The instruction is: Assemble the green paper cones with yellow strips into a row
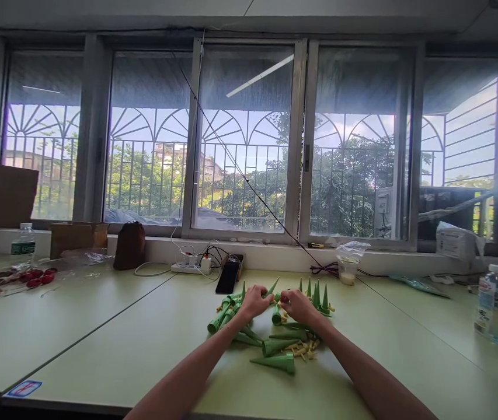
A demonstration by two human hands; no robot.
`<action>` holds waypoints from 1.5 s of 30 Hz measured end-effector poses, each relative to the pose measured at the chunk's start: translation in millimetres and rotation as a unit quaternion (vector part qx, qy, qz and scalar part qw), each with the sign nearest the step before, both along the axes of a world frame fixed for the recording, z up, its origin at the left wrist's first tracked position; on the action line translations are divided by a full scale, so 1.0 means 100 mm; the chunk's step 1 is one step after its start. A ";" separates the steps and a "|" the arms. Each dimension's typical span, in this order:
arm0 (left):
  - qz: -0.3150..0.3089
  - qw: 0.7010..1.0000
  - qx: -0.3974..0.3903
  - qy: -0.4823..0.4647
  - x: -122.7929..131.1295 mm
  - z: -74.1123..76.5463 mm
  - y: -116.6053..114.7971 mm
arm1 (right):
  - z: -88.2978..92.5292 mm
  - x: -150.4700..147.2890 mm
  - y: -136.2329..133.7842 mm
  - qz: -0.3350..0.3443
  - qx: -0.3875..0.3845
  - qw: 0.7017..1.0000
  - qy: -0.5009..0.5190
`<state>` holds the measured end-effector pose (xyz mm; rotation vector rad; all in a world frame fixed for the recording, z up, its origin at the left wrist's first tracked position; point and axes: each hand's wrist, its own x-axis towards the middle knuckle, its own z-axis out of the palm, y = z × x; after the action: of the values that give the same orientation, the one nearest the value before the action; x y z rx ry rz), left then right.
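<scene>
My left hand is closed round a green cone whose pointed tip sticks up to the right of the fingers. Close beside it, my right hand has its fingers pinched together; what they hold, if anything, is too small to make out. Green cones lie on their sides in front of and below the hands, among small pale yellow pegs. Several cones stand upright behind the right hand. More green cones lie heaped left of the left hand.
A phone and a power strip lie toward the window ledge. Water bottles stand at the right and far left. A brown pouch, a plastic-wrapped cup and red-handled items are also on the table.
</scene>
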<state>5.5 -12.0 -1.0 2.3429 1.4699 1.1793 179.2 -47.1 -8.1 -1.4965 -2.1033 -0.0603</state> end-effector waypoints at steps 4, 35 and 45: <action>0.013 1.000 -0.005 0.027 0.01 -0.04 -0.01 | 0.00 0.01 -0.02 -0.008 -0.024 1.000 -0.015; -0.003 0.997 -0.021 0.079 0.02 -0.14 -0.04 | -0.13 0.01 0.07 -0.023 -0.045 0.997 -0.056; 0.034 0.996 0.020 -0.085 0.02 0.01 -0.01 | -0.11 -0.02 0.11 0.044 0.136 0.985 0.101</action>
<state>7.4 -12.7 -0.2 2.1698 1.4907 1.3998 176.9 -36.4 -18.6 -1.1960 -1.9083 -0.1509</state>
